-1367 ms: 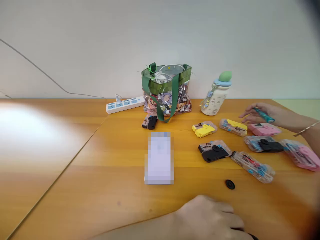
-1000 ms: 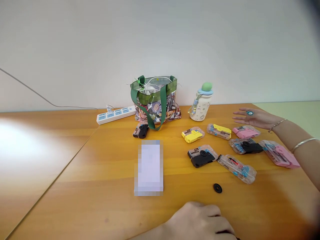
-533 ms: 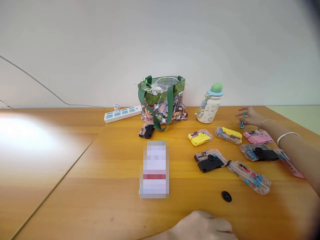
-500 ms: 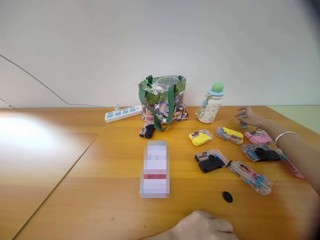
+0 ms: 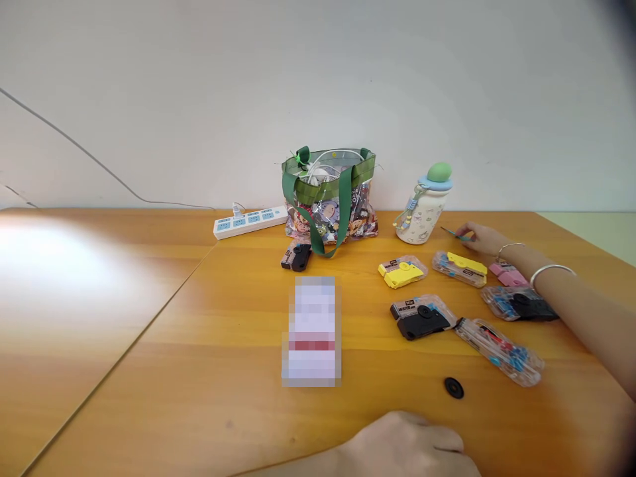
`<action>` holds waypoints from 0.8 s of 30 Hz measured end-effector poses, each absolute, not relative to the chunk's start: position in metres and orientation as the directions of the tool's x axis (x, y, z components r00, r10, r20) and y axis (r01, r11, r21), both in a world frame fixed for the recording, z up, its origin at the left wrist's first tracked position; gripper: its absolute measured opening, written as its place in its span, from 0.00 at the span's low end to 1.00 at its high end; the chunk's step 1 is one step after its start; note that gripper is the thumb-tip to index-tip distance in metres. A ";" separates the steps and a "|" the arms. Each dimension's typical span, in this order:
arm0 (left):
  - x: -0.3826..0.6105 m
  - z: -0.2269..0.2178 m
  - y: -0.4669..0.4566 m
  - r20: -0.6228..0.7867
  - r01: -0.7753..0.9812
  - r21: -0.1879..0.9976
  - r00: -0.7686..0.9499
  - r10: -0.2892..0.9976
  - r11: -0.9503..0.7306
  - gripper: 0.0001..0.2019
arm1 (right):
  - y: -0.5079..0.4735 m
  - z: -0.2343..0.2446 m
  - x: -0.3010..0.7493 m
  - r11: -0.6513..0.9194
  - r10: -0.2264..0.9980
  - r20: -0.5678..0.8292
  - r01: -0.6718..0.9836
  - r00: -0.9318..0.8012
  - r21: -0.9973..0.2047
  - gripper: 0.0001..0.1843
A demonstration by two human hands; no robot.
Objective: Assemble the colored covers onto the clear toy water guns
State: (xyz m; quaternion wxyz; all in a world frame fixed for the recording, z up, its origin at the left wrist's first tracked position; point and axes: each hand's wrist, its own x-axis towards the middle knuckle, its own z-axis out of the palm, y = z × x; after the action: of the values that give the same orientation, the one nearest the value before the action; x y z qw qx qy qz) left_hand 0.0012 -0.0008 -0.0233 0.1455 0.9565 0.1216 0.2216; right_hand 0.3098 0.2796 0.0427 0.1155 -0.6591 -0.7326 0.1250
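Since the earlier frames, the right hand (image 5: 481, 239) has slid left across the worktop (image 5: 163, 371), and the thin teal stick (image 5: 454, 232) it pinches has swung from upright to nearly level, its tip pointing toward the water bottle (image 5: 424, 212). The fingers are closed on the stick, and the hand sits just behind the clear yellow-and-blue pack (image 5: 460, 268). A bangle (image 5: 551, 271) circles the right forearm, which partly covers the pink pack (image 5: 507, 275) and lies beside the clear pack with a black camera (image 5: 519, 305). The left hand (image 5: 405, 447) lies at the near edge of the view, fingers curled; whether it holds anything, I cannot tell. Nearest to it is a round black disc (image 5: 454, 388), well apart. Nearby lie a black camera pack (image 5: 422, 318), a clear pack of blue and red parts (image 5: 499, 351) and a yellow camera pack (image 5: 402, 271). Further left are a blurred card (image 5: 311, 331), a small black camera (image 5: 297, 257), a clear tote with green handles (image 5: 328, 199) and a white power strip (image 5: 250, 222).
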 end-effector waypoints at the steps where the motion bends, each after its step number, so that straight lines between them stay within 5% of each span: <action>1: 0.001 -0.023 -0.001 0.384 0.173 0.333 0.873 0.301 -0.927 0.13 | 0.278 0.044 0.309 0.107 0.994 -0.001 0.941 -0.114 -0.321 0.12; 9: 0.001 -0.006 0.002 0.385 0.237 0.273 0.861 0.331 -0.933 0.11 | 0.222 0.074 0.284 0.307 0.942 0.216 0.917 -0.256 -0.255 0.09; 14: 0.004 0.008 0.005 0.444 0.273 0.288 0.811 0.381 -0.918 0.14 | 0.118 0.067 0.243 0.543 0.834 0.258 0.810 -0.488 -0.223 0.08; 16: 0.004 0.010 0.005 0.461 0.290 0.310 0.787 0.410 -0.905 0.14 | 0.081 0.057 0.229 0.679 0.730 0.223 0.724 -0.646 -0.122 0.11; 24: 0.005 0.013 0.002 0.438 0.424 0.390 0.696 0.569 -0.818 0.10 | 0.037 0.039 0.217 0.676 0.696 0.309 0.737 -0.648 0.025 0.10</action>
State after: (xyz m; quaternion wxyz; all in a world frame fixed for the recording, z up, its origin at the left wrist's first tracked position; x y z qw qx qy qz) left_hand 0.0051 0.0019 0.0134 0.1305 0.9115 0.2723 0.2792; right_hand 0.2174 0.0369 0.0391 0.1381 -0.3958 -0.9048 -0.0743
